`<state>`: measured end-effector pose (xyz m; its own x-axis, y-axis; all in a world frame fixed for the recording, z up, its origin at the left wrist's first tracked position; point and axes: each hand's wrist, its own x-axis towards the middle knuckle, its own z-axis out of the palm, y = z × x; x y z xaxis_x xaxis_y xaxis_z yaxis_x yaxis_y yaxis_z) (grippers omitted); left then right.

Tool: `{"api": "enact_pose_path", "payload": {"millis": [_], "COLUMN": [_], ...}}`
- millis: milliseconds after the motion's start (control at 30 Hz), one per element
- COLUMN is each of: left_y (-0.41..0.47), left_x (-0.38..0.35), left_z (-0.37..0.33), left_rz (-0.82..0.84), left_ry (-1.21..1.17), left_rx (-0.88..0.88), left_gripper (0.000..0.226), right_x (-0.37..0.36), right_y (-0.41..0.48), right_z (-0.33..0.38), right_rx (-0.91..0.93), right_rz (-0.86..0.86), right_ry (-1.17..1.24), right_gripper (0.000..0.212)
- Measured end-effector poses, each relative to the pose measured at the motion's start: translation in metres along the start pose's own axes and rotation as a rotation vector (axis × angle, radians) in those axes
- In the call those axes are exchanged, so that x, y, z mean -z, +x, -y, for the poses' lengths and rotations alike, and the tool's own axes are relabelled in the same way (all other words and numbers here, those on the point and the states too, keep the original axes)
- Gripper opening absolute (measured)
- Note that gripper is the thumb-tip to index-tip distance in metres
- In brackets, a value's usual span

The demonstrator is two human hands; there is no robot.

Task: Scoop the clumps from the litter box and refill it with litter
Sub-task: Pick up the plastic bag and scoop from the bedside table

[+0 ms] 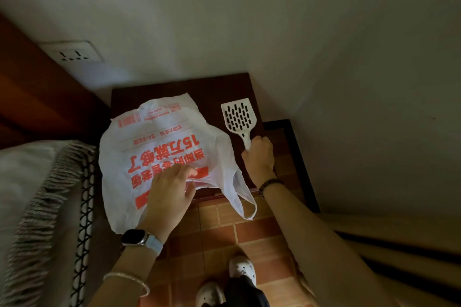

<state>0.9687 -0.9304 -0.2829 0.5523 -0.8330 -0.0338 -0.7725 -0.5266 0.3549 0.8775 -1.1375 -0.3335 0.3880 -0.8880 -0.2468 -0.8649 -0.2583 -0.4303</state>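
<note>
A white slotted litter scoop [238, 116] lies on a small dark wooden table [189, 88] against the wall. My right hand [259, 154] grips the scoop's handle at the table's right edge. A white plastic bag [162, 139] with red print is spread over the table's left and front, one handle loop hanging off the front edge. My left hand [169, 197] pinches the bag near its opening. No litter box is in view.
A bed with a fringed grey blanket [42, 207] stands at the left. A wall socket [74, 53] sits above it. Brown floor tiles [239, 232] and my white shoes [242, 269] are below. A dark frame [296, 154] runs along the right wall.
</note>
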Motion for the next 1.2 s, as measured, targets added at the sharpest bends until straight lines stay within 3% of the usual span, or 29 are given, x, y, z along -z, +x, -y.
{"api": "enact_pose_path", "payload": {"millis": [200, 433, 533, 600, 733, 833, 1067, 1200], "left_y": [-0.002, -0.001, 0.003, 0.005, 0.012, 0.012, 0.007, 0.001], "left_x": [0.003, -0.030, -0.050, -0.059, -0.070, -0.069, 0.006, 0.059], "left_z": [-0.003, -0.022, -0.034, -0.040, -0.046, -0.048, -0.062, -0.070], "left_rz": [-0.025, 0.133, 0.196, 0.216, 0.156, 0.096, 0.038, -0.060], "left_ry": [0.016, -0.038, -0.028, -0.032, -0.024, -0.083, -0.159, -0.177], "left_rx": [-0.049, -0.220, -0.261, -0.273, -0.257, -0.171, 0.021, 0.002], "left_gripper": [0.033, 0.083, 0.091, 0.081, 0.033, 0.038, 0.015, 0.016], "right_x": [0.008, 0.041, 0.056, 0.061, 0.067, 0.075, 0.113, 0.154], "right_y": [-0.001, -0.023, -0.034, -0.041, -0.048, -0.051, -0.079, -0.102], "right_z": [0.007, -0.004, -0.017, -0.025, -0.037, -0.038, -0.006, 0.029], "right_rx": [-0.046, -0.089, -0.045, -0.024, -0.006, 0.006, 0.076, 0.136], "right_rz": [0.040, 0.057, 0.062, 0.064, 0.056, 0.045, 0.127, 0.140], "right_ry": [-0.014, 0.177, 0.187, 0.185, 0.229, 0.260, 0.334, 0.337], "right_gripper": [0.033, 0.029, 0.027, 0.026, 0.024, 0.022, 0.020, 0.026]}}
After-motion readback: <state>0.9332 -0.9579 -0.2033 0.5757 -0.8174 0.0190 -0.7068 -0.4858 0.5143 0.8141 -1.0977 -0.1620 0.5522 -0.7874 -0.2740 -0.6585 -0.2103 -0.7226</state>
